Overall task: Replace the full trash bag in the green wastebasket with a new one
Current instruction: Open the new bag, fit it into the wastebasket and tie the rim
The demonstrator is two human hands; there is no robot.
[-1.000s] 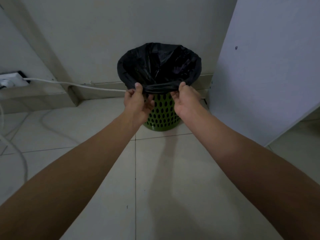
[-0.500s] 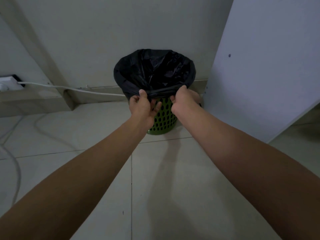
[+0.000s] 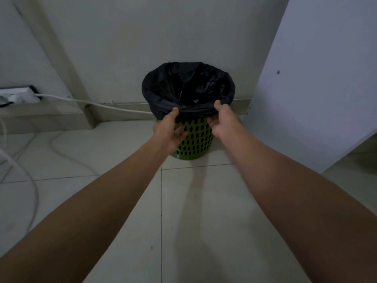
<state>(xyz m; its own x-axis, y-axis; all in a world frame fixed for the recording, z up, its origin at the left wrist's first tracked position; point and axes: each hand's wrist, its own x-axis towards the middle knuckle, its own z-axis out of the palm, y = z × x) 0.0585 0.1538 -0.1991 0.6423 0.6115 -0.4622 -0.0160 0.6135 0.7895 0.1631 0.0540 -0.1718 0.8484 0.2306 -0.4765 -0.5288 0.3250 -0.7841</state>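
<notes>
**Head view: both hands on bag edge at near rim of basket**

Floor [image 3: 193,231]: pale tiles, dark grout lines, fills the lower half of the view. Back wall [image 3: 163,27]: plain, light, with a low skirting where it meets the floor. White panel [image 3: 326,78]: stands upright at right, just beside the basket. One small dark screw [image 3: 278,72] shows on its face.

Both forearms are bare. They reach in from the bottom corners and converge on the basket.

Green wastebasket [image 3: 193,144]: upright on the floor against the back wall, between the skirting step at left and the white panel at right. Its side wall is perforated with oval holes.

Black trash bag [image 3: 187,84]: sits inside the basket, mouth open, top folded out over the rim all round. The inside is dark, so contents cannot be made out. Along the near rim the folded edge is bunched into a tight band.

Left hand [image 3: 169,129]: thumb on top of that band, fingers curled beneath it, pinching the plastic at the band's left end. Right hand [image 3: 222,117]: same hold at the right end, thumb over and fingers under. The band runs taut between the two hands.

White cable [image 3: 91,102]: runs along the skirting from a power strip [image 3: 16,94] at far left toward the basket. More loops of cable lie on the floor at left.
</notes>
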